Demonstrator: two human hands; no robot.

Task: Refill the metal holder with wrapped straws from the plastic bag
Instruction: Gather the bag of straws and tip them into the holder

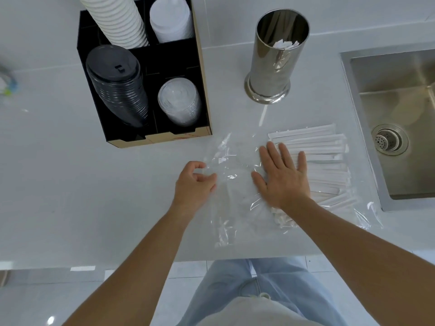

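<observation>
pinching plastic bag [233,184] edge with left hand [194,184], right hand [281,177] spread flat on wrapped straws [327,161]; one metal holder [276,60] beyond, sink [400,90] right of it.

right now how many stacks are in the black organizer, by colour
white stacks: 2, the ribbed paper cups and the white lids
black stacks: 1, the black lids
clear stacks: 1, the clear lids
total: 4 stacks in the organizer
</observation>
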